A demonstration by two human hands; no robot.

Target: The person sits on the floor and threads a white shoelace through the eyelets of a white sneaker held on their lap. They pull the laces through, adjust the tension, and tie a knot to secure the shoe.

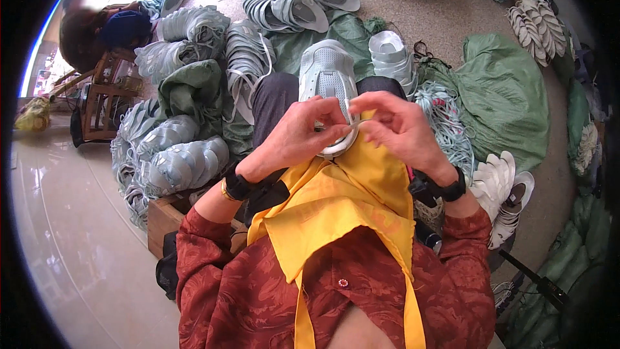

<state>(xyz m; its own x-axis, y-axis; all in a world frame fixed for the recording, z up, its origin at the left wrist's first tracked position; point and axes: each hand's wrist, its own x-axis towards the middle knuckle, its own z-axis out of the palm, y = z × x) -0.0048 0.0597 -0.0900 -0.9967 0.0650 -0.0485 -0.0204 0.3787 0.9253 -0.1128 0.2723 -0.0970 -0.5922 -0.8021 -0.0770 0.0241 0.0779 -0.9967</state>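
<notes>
A pale grey shoe upper lies on my lap, toe pointing away from me, over a yellow apron. My left hand grips the near edge of the upper, fingers curled over it. My right hand pinches the same near edge from the right, thumb and forefinger together on a thin white lace or strip. Both hands meet at the heel end of the upper. I wear dark wristbands and red patterned sleeves.
Stacks of grey shoe uppers pile up at my left and ahead. A bundle of pale blue laces lies at my right, by green sacks. White uppers sit at right. Another person sits far left by a wooden stool.
</notes>
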